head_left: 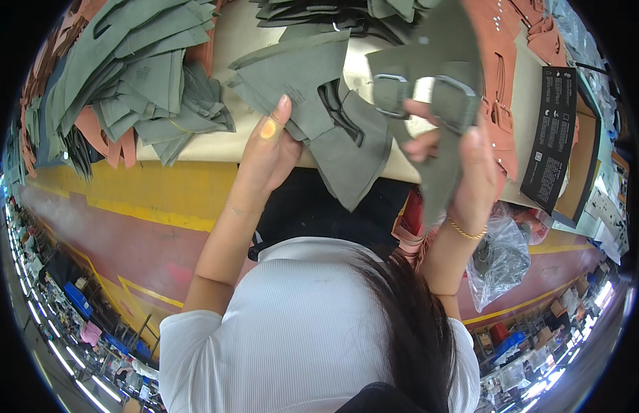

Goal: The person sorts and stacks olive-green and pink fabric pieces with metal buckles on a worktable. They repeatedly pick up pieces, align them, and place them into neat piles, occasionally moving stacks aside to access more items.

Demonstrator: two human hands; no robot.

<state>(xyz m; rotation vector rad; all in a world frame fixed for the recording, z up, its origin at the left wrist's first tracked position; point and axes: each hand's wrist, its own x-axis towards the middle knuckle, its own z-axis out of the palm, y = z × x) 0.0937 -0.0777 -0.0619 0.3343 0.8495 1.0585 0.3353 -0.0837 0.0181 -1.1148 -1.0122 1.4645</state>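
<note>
My left hand (271, 153) pinches a few grey-green flat shoe-upper pieces (357, 162) by their near left edge, thumb on top and fingers underneath. These pieces have pointed ends and a dark slot cut through them. My right hand (473, 168) grips a grey-green buckled upper (429, 58), raised above the table and slightly blurred. Two metal buckles sit on its straps, and fingertips show through the gap between its parts. The two hands are apart, with the buckled upper to the right of the left hand's pieces.
A large heap of grey-green cut pieces (144, 86) covers the left of the pale table (233, 31). More dark green pieces (319, 12) lie at the back. Orange pieces (502, 89) line the right, beside an open box with a black printed flap (550, 138). A clear plastic bag (502, 261) hangs below.
</note>
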